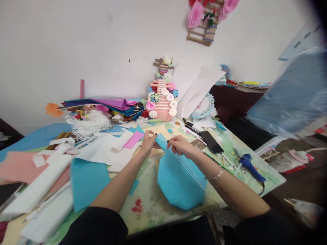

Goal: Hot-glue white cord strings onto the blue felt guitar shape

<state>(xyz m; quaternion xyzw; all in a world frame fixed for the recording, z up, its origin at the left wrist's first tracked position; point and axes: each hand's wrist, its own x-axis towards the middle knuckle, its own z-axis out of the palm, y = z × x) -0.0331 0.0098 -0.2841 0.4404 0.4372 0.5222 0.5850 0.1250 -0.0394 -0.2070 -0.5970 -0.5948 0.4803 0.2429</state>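
Note:
A blue paper-covered model of a stringed instrument (176, 180), with a wide many-sided body and a narrow neck, slants over the table in front of me. White strings (192, 175) run along its neck and across the body. My left hand (148, 143) is closed around the far end of the neck, its thumb near the tip. My right hand (180, 144) is closed in a pinch at the strings partway down the neck. The exact hold of the right fingertips is partly hidden.
On the right lie a black phone (211, 142) and a blue glue gun (247, 163). A pink flower-trimmed instrument model (163, 110) stands against the wall. Left are a tangle of white cord (89, 124), teal paper (89, 180) and white paper rolls (38, 185).

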